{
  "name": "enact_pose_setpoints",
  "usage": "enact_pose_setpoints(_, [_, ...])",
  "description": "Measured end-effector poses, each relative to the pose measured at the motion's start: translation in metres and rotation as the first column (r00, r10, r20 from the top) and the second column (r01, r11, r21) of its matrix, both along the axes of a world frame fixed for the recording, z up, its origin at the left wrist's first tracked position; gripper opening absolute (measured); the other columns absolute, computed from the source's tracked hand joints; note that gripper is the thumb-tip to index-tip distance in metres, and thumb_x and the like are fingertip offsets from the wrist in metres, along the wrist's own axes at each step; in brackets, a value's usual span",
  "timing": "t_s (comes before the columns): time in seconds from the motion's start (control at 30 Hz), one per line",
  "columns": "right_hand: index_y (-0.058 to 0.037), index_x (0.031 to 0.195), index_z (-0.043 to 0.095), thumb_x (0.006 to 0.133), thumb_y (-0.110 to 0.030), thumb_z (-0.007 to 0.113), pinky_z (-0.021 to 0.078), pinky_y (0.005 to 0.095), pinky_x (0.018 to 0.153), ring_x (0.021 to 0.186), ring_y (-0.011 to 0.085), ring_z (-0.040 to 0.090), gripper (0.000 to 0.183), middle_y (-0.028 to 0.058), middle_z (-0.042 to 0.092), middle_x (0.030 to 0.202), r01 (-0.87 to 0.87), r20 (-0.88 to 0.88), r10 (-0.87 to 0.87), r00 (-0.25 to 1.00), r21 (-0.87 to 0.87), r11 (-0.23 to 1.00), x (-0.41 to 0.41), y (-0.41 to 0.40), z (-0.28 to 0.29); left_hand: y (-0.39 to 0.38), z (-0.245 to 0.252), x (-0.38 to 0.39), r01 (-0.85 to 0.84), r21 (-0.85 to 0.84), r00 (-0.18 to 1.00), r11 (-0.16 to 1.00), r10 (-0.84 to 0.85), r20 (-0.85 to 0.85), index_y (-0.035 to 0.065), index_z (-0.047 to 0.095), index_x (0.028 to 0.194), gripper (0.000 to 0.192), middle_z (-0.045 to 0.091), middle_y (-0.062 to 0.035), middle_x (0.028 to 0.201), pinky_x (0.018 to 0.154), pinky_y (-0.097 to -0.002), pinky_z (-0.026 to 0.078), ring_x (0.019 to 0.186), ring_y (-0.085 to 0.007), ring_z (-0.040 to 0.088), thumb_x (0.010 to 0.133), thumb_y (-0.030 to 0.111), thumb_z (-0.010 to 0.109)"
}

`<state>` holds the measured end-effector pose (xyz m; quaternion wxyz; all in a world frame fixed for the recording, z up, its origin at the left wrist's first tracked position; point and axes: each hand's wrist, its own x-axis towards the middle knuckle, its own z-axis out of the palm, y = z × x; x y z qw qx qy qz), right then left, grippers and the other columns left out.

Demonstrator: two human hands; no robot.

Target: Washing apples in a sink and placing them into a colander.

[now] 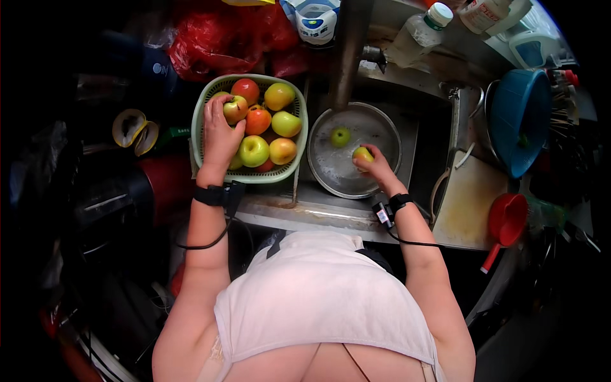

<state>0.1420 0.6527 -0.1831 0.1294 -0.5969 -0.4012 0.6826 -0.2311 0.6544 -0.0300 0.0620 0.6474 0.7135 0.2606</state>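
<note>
My left hand point(220, 131) has its fingers around a yellow-red apple point(236, 110) at the left side of a pale green plastic basket point(300, 164). Several other apples fill the basket, among them a green one point(254, 151) and a red one point(245, 91). Over the round metal basin point(329, 176) in the sink, my right hand point(378, 168) grips a yellow-green apple point(363, 154). A green apple point(340, 137) lies in the same basin, toward its far side. Whether the basin holds water is hard to tell.
A metal faucet pipe point(347, 62) reaches down to the basin's far rim. To the right are a cutting board point(470, 203), a red plastic ladle point(508, 219) and a blue plastic basin point(522, 124). A clear bottle point(415, 40) stands behind the sink, and red plastic bags point(215, 43) lie behind the basket.
</note>
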Motion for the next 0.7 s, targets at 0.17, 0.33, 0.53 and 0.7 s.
enact_pose_setpoints(0.17, [-0.013,0.132,0.046,0.077,-0.021,0.077,0.0535,0.0301,0.071,0.091,0.0155,0.061,0.063,0.0069,0.059,0.11,0.161,-0.185,-0.154,0.971,0.024,0.987,-0.003,0.0,0.036,-0.001,-0.002,0.008,-0.03,0.049,0.994,0.998,0.035,-0.099,0.0094,0.056,0.114,0.045,0.051,-0.0135,0.119,0.097,-0.0437,0.041,0.113,-0.0354,0.048,0.073,0.013,0.075])
enact_pose_setpoints(0.33, [-0.0129,0.13,0.047,0.077,-0.019,0.077,0.0534,0.0303,0.072,0.093,0.0152,0.061,0.062,0.0059,0.058,0.109,0.216,-0.231,-0.186,0.955,0.113,0.97,-0.007,-0.008,0.052,-0.001,-0.004,0.008,0.036,0.152,0.981,0.988,-0.006,-0.192,0.0087,0.064,0.103,0.025,0.058,-0.0107,0.113,0.095,-0.0422,0.043,0.108,-0.0332,0.052,0.079,0.014,0.071])
enact_pose_setpoints(0.53, [-0.0123,0.132,0.046,0.079,-0.016,0.073,0.0534,0.0308,0.077,0.092,0.0161,0.061,0.06,0.0061,0.057,0.11,0.271,-0.237,-0.229,0.944,0.161,0.949,-0.011,-0.021,0.067,0.003,-0.005,0.0,-0.015,0.152,0.989,0.988,-0.008,0.147,0.006,0.068,0.094,0.013,0.066,-0.0106,0.107,0.09,-0.0385,0.047,0.102,-0.0284,0.061,0.082,0.012,0.067])
enact_pose_setpoints(0.7, [-0.0125,0.132,0.046,0.078,-0.015,0.073,0.0536,0.0307,0.078,0.095,0.0163,0.06,0.059,0.0065,0.056,0.111,0.318,-0.26,-0.273,0.926,0.148,0.936,-0.012,-0.028,0.073,0.004,-0.002,-0.008,-0.061,0.137,0.979,0.989,0.033,0.201,0.0062,0.069,0.091,0.011,0.067,-0.0098,0.105,0.089,-0.0374,0.048,0.101,-0.0273,0.061,0.082,0.012,0.068])
